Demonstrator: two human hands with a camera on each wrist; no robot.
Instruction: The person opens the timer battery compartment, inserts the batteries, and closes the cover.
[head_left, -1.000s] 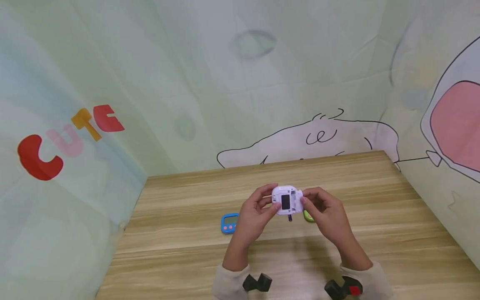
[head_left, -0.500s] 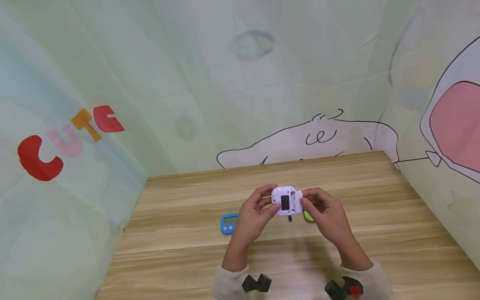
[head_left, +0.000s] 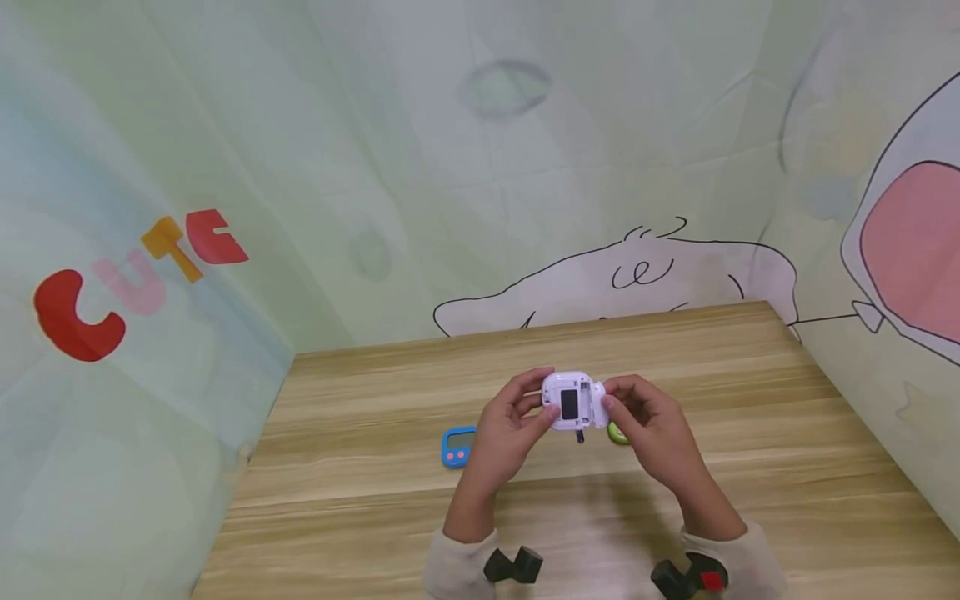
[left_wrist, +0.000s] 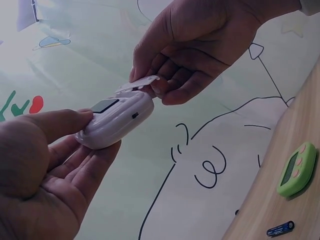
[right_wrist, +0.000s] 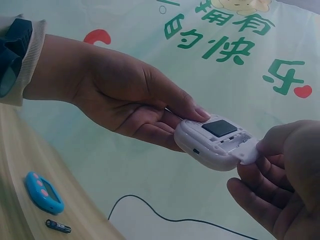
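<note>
My left hand [head_left: 510, 429] grips a white digital timer [head_left: 568, 404] above the table, thumb on its back and fingers underneath. A black rectangle [right_wrist: 220, 128] sits on that back, beside an uncovered battery bay [right_wrist: 234, 143]. The thumb and fingers of my right hand [head_left: 660, 429] pinch a small white battery cover [right_wrist: 246, 151], tilted at the timer's right end. In the left wrist view the cover [left_wrist: 137, 84] stands up at an angle, its lower edge right at the timer's rim.
On the wooden table [head_left: 360, 500] lie a blue timer [head_left: 457, 447], partly behind my left hand, and a green timer [left_wrist: 297, 170] beneath my right. Between them lies a dark AAA-size battery [left_wrist: 281, 228]. A printed curtain [head_left: 375, 167] surrounds the table's back and sides.
The battery cover has shifted slightly right and tilted relative to the timer, in the right hand's pinch. The left hand and the things on the table stay put.
</note>
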